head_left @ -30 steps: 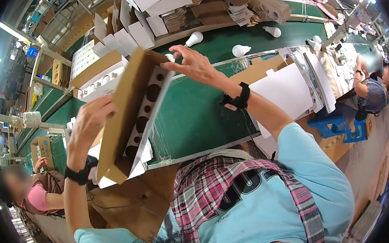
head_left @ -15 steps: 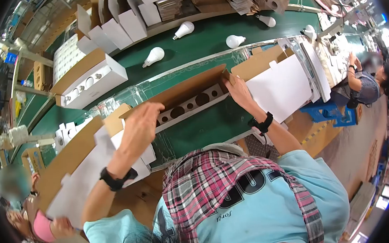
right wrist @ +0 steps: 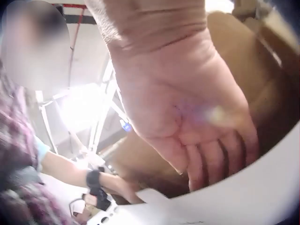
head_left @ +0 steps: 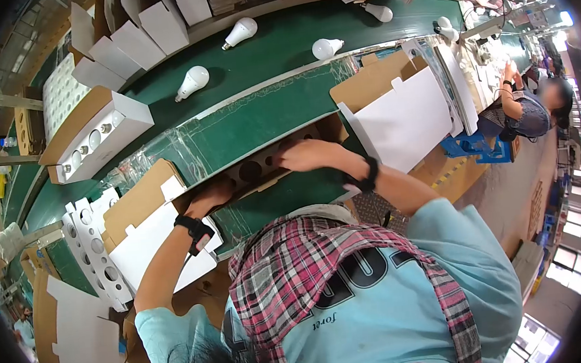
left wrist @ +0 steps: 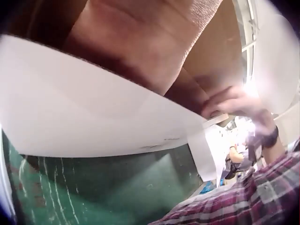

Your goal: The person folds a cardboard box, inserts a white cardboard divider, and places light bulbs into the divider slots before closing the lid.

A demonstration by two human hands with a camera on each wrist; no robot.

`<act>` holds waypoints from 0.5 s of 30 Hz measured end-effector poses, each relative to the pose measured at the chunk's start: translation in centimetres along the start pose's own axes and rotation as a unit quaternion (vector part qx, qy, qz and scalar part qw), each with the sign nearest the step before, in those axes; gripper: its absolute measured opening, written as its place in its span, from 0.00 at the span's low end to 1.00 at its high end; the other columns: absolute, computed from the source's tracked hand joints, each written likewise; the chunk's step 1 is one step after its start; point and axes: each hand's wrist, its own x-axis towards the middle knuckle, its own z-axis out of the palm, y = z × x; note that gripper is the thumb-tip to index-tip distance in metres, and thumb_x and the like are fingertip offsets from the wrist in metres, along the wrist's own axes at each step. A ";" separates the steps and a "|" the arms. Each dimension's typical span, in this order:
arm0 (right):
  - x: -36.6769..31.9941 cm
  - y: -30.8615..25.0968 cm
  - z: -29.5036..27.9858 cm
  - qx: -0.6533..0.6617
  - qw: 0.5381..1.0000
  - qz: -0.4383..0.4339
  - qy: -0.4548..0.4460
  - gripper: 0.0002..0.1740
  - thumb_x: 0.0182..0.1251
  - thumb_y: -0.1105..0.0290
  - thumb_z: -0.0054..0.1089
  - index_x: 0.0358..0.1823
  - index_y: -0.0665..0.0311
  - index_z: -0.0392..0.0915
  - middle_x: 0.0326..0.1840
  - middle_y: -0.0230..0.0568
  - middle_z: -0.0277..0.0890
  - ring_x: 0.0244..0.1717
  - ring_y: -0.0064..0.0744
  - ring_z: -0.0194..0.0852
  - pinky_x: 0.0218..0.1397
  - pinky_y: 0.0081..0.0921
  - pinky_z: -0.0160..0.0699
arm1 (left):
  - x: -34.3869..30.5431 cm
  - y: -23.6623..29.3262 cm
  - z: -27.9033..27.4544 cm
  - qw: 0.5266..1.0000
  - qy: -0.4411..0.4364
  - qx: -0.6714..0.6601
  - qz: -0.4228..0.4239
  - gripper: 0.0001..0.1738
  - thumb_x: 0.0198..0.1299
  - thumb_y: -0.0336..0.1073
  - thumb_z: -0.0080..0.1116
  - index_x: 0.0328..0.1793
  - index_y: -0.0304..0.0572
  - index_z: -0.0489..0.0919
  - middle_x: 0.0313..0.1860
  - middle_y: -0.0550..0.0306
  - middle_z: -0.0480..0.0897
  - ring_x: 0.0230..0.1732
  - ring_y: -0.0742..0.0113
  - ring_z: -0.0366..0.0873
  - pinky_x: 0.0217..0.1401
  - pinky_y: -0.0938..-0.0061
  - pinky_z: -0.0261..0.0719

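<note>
A long cardboard box (head_left: 331,129), brown inside and white outside, lies open on the green worktable in front of me. Inside it sits a cardboard insert (head_left: 267,172) with a row of round holes. My left hand (head_left: 211,196) reaches into the box's left end, its fingertips hidden down inside. Toward the right half, my right hand (head_left: 310,155) dips in over the insert. The right wrist view shows that hand's palm (right wrist: 187,108) with straight fingers pointing down behind the white wall (right wrist: 243,192). The left wrist view has the box's white front wall (left wrist: 93,112) below the left hand.
Beyond the box, light bulbs (head_left: 194,81) lie on the green belt. A box holding bulbs (head_left: 125,123) stands at the back left. White boxes flank my work, one on the right (head_left: 401,118) and one on the left (head_left: 152,247), beside white holed inserts (head_left: 91,245). Another person (head_left: 537,107) works at far right.
The box was tilted up between both hands, then came down flat on the table. Both hands have moved from its ends to inside it. The head view has shifted.
</note>
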 end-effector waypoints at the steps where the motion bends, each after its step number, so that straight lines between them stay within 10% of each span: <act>1: 2.7 1.5 1.2 -0.022 1.000 -0.009 -0.002 0.13 0.62 0.68 0.47 0.43 0.63 0.79 0.46 0.52 0.77 0.51 0.50 0.72 0.55 0.40 0.70 | 0.4 0.6 -0.3 1.000 -0.011 0.008 -0.023 0.17 0.60 0.37 0.44 0.46 0.31 0.78 0.45 0.35 0.79 0.51 0.44 0.76 0.56 0.61 0.72; 7: 5.9 4.6 4.9 -0.135 0.978 -0.114 0.107 0.15 0.59 0.71 0.49 0.44 0.71 0.78 0.48 0.62 0.75 0.52 0.54 0.74 0.53 0.41 0.72 | -2.1 2.5 -0.9 0.977 0.194 0.026 0.090 0.16 0.54 0.28 0.44 0.44 0.25 0.77 0.45 0.31 0.78 0.51 0.41 0.76 0.55 0.58 0.72; 15: 5.9 6.5 5.0 -0.128 0.985 -0.030 0.107 0.17 0.60 0.71 0.48 0.48 0.71 0.75 0.46 0.60 0.76 0.48 0.54 0.77 0.50 0.47 0.76 | -0.1 0.6 -0.1 0.999 -0.012 -0.023 -0.043 0.18 0.53 0.33 0.47 0.46 0.25 0.77 0.49 0.31 0.77 0.53 0.40 0.74 0.56 0.59 0.73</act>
